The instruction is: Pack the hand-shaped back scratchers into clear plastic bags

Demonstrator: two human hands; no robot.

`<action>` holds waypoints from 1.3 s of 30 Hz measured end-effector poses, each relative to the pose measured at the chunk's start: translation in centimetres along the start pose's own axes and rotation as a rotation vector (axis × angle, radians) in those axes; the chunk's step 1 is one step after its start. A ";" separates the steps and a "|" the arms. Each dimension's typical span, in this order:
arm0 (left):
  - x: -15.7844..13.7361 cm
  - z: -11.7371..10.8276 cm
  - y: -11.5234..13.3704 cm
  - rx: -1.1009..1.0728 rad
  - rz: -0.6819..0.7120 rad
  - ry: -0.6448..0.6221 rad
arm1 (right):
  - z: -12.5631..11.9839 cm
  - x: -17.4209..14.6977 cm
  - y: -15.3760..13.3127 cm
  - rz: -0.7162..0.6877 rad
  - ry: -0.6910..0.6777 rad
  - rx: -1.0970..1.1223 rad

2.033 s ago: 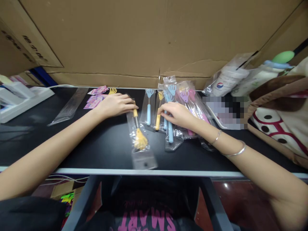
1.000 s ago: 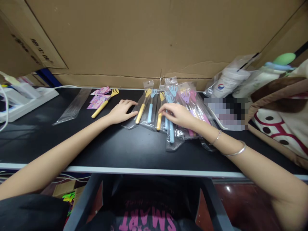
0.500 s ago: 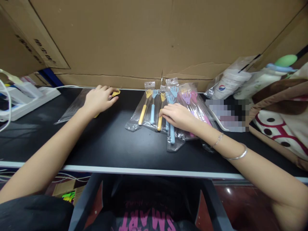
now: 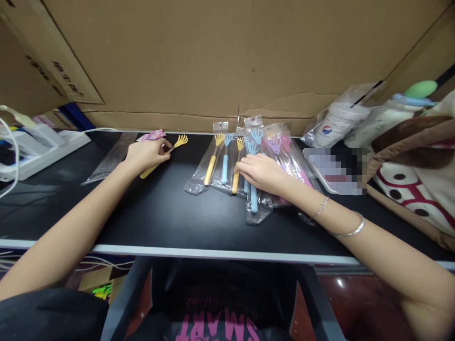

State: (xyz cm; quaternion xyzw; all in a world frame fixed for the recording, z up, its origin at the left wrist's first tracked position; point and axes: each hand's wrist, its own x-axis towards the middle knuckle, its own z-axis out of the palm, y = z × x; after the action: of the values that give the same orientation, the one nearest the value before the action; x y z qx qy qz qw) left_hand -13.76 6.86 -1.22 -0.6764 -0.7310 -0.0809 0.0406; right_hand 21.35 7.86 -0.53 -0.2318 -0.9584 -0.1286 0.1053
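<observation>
My left hand (image 4: 146, 155) is closed around the shaft of a yellow back scratcher (image 4: 181, 141), low over the black table. Its claw head sticks out past the fingertips to the right, and its handle shows below the palm. A pink printed card (image 4: 152, 136) lies just behind this hand, beside a clear plastic bag (image 4: 111, 158). My right hand (image 4: 263, 173) lies over a row of bagged back scratchers, fingers together and bent at the handle of a yellow back scratcher (image 4: 235, 182). Around it are a blue back scratcher (image 4: 254, 201) and a purple back scratcher (image 4: 275, 143), partly covered.
A white power strip (image 4: 46, 158) with plugs stands at the left. At the right are a bagged drink cup (image 4: 334, 124), a bottle with a green top (image 4: 422, 90), a blurred-out flat object and a cloth bag (image 4: 423, 199). Cardboard (image 4: 213, 61) walls the back.
My left hand has turned and lowered slightly, bringing more of the yellow back scratcher and the pink card into sight. My right hand has stayed almost still.
</observation>
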 end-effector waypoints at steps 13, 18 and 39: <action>-2.0 0.3 5.6 -0.087 0.243 -0.027 | 0.3 0.0 0.1 0.001 0.026 0.054; -2.2 0.4 5.8 -0.066 0.240 -0.049 | 0.3 0.0 0.1 0.008 0.023 0.070; -6.6 -1.0 11.7 -0.561 0.608 0.156 | -1.1 0.1 -4.1 0.185 0.077 1.137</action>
State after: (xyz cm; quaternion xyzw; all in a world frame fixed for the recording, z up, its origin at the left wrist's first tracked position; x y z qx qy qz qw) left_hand -1.60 1.09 -0.56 -0.8380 -0.4424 -0.3121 -0.0680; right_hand 19.44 4.06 -0.27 -0.2168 -0.8482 0.4078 0.2591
